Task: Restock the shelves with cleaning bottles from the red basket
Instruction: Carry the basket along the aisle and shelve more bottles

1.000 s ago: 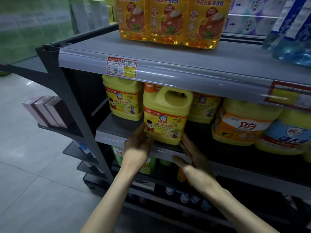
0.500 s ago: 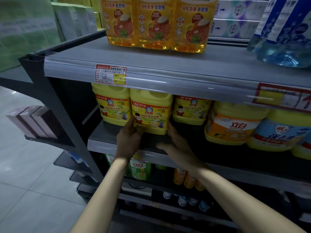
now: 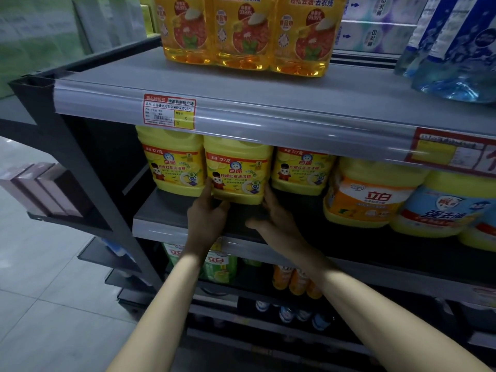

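Note:
A yellow detergent jug [image 3: 237, 173] with a red-and-yellow label stands on the middle shelf [image 3: 161, 218], between two identical jugs [image 3: 174, 162] [image 3: 302, 169]. My left hand [image 3: 206, 216] touches its lower left side with straight fingers, the thumb by the front bottom edge. On the lower right side my right hand [image 3: 273, 216] rests its fingers, thumb spread out over the shelf. The upper shelf's edge hides the jug's top. The red basket is out of view.
The upper shelf [image 3: 241, 103] carries orange refill pouches [image 3: 244, 30] and blue bottles [image 3: 453, 49]. Larger yellow tubs [image 3: 370, 197] stand right of the jugs. Lower shelves hold green pouches [image 3: 220, 267] and small orange bottles [image 3: 292, 280]. Tiled floor [image 3: 53, 304] lies to the left.
The yellow jug has gone from the shelf's front edge back into line with its neighbours. Both hands followed it inward and stay at its base.

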The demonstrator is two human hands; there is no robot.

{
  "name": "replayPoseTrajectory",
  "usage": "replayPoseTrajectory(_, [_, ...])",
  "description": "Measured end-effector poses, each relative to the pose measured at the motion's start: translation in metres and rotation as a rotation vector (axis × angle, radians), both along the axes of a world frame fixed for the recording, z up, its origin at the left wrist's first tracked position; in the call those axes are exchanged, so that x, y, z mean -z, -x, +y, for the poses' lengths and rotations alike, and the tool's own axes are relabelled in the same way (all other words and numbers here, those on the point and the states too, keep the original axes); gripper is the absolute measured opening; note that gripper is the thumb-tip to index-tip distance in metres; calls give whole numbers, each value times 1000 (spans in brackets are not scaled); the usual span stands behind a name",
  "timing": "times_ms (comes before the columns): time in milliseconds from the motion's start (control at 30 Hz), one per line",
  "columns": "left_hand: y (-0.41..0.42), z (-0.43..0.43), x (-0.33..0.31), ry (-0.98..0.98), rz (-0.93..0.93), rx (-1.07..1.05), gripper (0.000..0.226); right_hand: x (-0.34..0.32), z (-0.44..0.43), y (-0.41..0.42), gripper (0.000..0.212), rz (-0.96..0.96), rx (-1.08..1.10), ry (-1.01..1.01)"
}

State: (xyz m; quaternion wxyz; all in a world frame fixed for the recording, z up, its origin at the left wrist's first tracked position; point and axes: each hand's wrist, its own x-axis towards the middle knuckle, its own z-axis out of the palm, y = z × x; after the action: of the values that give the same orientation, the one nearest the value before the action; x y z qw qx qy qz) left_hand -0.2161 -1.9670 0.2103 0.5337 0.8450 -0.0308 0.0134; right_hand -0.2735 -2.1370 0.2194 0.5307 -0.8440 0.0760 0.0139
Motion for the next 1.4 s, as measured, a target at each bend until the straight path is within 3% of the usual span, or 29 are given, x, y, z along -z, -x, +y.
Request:
replayPoseTrajectory(333, [-13, 0, 13, -73, -22, -22, 80, 9, 0, 2, 114, 22, -12, 111])
replayPoseTrajectory(633, [0, -2, 9, -151, -90, 16, 79, 6, -3, 3, 83, -33, -44, 265])
replayPoseTrajectory(867, [35, -21, -6, -331, -134, 144, 46, -10, -24, 21, 64, -39, -99, 428])
replayPoseTrajectory(1000, [64, -48, -16, -501, -129, 229, 42, -5, -51, 62, 50, -105, -106, 503])
replayPoseTrajectory(1233, [174, -155, -44, -489, -127, 341, 61, 4, -153, 172, 51, -13, 20, 544])
replayPoseTrajectory(1400, [248, -252, -42, -629, -76, 448, 30, 3, -232, 275, 32, 11, 181, 558])
